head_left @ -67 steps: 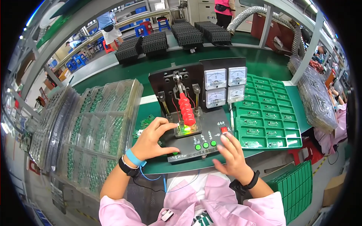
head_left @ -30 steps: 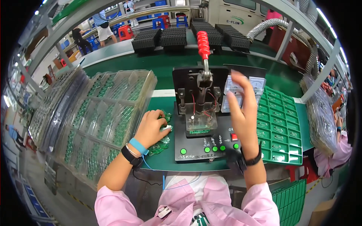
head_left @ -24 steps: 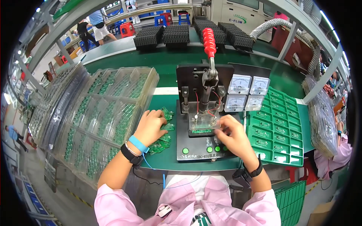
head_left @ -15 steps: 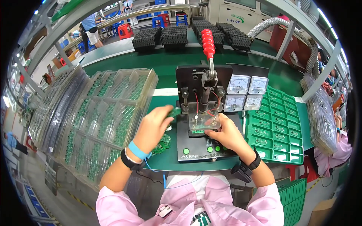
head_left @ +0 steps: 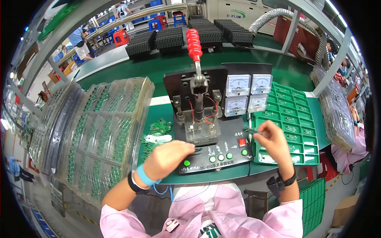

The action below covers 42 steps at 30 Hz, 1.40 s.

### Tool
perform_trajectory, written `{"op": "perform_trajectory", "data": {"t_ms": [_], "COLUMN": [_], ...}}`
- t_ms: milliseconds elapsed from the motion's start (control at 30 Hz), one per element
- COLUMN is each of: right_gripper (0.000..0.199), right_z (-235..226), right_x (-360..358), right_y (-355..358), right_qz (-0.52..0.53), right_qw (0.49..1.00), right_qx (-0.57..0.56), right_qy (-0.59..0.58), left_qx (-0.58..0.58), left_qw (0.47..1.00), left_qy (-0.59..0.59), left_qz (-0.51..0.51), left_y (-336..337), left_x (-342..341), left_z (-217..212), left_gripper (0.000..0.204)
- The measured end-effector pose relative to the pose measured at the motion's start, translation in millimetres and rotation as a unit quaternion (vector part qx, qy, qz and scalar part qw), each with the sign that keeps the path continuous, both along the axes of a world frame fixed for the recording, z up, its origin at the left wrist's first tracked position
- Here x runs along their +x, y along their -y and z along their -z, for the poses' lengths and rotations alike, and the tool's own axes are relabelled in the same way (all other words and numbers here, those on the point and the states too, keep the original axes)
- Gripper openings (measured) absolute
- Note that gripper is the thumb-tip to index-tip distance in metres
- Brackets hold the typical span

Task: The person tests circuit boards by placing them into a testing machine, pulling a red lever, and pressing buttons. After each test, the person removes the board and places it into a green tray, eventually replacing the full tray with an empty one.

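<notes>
My left hand rests on the front panel of the black test fixture, pinching a small green circuit board just below the clear press block. My right hand hovers over the near left part of the green tray and holds another small circuit board at its fingertips. The fixture's red-handled lever stands upright. Several green buttons and a red button line the panel.
Three white dial meters stand behind the fixture. Tall stacks of clear blister trays with green boards fill the left. Loose small boards lie beside the fixture. More clear trays are at far right, black trays behind.
The lever went from pressed down to upright. My right hand left the press block and moved right over the green tray with a board. My left hand came from the loose boards to the fixture.
</notes>
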State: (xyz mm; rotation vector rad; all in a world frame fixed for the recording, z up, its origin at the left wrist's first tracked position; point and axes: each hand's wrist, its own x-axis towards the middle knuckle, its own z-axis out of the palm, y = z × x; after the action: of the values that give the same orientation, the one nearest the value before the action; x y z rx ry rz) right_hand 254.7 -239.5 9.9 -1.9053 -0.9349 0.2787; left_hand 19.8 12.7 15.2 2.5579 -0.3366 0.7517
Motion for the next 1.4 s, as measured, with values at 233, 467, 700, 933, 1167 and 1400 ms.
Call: {"op": "perform_trajectory", "data": {"t_ms": [233,467,700,933,1167,1400], "right_gripper": [0.016,0.016,0.016,0.026,0.027,0.019], "right_z": [11,22,19,30,58,93], "right_x": [30,19,29,84,226,299], "right_y": [50,53,77,106,173,180], "right_qz": [0.140,0.130,0.150,0.206,0.319,0.362], "right_qw": [0.987,0.990,0.988,0.969,0.939,0.929], "right_qx": [0.040,0.000,-0.024,0.127,0.119,0.075], "right_qy": [-0.074,-0.060,-0.034,-0.057,-0.043,-0.028], "left_qx": [0.185,0.070,0.080,0.208,0.209,0.145], "left_qw": [0.976,0.996,0.994,0.973,0.970,0.978], "left_qy": [0.116,-0.041,-0.062,-0.101,-0.114,-0.148], "left_qz": [0.024,0.046,0.039,0.028,0.044,0.030], "left_y": [14,12,9,18,28,36], "left_x": [30,40,29,28,32,21], "left_z": [25,21,25,15,9,2], "left_gripper": [0.027,0.034,0.036,0.040,0.050,0.061]}}
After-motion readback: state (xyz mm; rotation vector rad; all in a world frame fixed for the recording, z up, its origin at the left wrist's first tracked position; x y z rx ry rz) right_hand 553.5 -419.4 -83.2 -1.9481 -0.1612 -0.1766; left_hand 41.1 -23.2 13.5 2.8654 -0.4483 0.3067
